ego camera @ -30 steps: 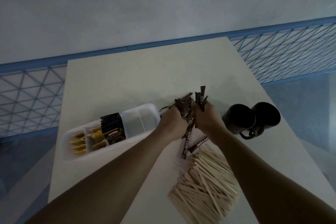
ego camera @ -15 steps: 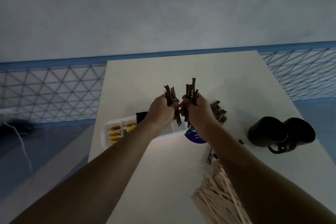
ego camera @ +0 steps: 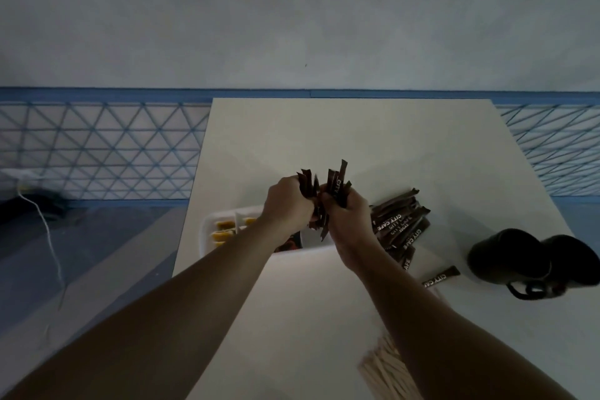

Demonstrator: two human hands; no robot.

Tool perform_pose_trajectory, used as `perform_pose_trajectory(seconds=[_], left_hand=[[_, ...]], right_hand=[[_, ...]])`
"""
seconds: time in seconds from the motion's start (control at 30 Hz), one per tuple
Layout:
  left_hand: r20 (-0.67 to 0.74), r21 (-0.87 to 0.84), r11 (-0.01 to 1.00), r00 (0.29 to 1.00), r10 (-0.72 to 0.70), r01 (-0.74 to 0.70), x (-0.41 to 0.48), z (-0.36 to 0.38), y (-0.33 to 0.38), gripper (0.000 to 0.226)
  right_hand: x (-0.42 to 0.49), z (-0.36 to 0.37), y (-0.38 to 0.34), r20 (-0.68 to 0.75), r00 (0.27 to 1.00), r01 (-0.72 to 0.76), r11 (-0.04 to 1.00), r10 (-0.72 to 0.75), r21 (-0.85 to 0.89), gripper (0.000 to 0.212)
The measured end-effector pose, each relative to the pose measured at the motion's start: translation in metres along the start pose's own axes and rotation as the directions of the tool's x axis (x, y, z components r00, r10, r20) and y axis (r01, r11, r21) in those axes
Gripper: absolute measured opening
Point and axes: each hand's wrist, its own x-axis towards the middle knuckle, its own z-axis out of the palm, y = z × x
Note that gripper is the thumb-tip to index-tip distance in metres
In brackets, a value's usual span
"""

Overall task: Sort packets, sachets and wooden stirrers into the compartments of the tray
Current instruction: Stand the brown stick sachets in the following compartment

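My left hand [ego camera: 287, 204] and my right hand [ego camera: 347, 216] are side by side above the white tray [ego camera: 207, 224], each gripping a bunch of brown sugar stick sachets [ego camera: 334, 183] that stand upright out of the fists. The tray lies at the table's left edge, with yellow sachets [ego camera: 224, 230] in its left compartments and a dark packet [ego camera: 289, 243] partly hidden under my left arm. More brown stick sachets [ego camera: 401, 224] lie in a heap right of my right hand. Wooden stirrers [ego camera: 386, 370] are piled near the bottom edge, partly under my right forearm.
Two black mugs [ego camera: 519, 256] lie on their sides at the table's right. A single stick sachet [ego camera: 441, 276] lies just left of them. The white table [ego camera: 357, 127] has open surface beyond the hands. A white cable [ego camera: 48, 230] runs over the floor on the left.
The view swung left and up. Both hands rose with the sachet bunches from above the stirrers to above the tray. The grips are unchanged.
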Motion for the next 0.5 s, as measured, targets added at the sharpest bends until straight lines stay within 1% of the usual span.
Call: perform_pose_trajectory(seconds=[0.1,0.2,0.33,0.5], left_hand=[[-0.015,-0.010,1.000,1.000,0.002,-0.002,0.0006,0.0038,-0.0015,0.020],[-0.042,-0.003,1.000,0.999,0.024,-0.024,-0.0014,0.0053,-0.0024,0.022],[-0.078,-0.015,0.997,0.994,0.073,-0.074,-0.0024,0.0062,-0.0057,0.030],[-0.123,-0.011,0.987,0.979,0.161,-0.163,-0.0039,-0.0019,-0.0046,0.032]], right_hand=[[-0.0020,-0.0012,0.0025,0.003,1.000,0.006,1.000,-0.006,0.013,0.020],[-0.0008,-0.0009,0.0034,-0.006,1.000,0.012,1.000,-0.012,-0.026,0.022],[0.0007,-0.0008,0.0041,-0.014,0.998,0.051,0.984,-0.055,-0.173,0.027],[0.0023,0.0002,-0.0007,0.010,0.993,0.116,0.933,-0.120,-0.342,0.037]])
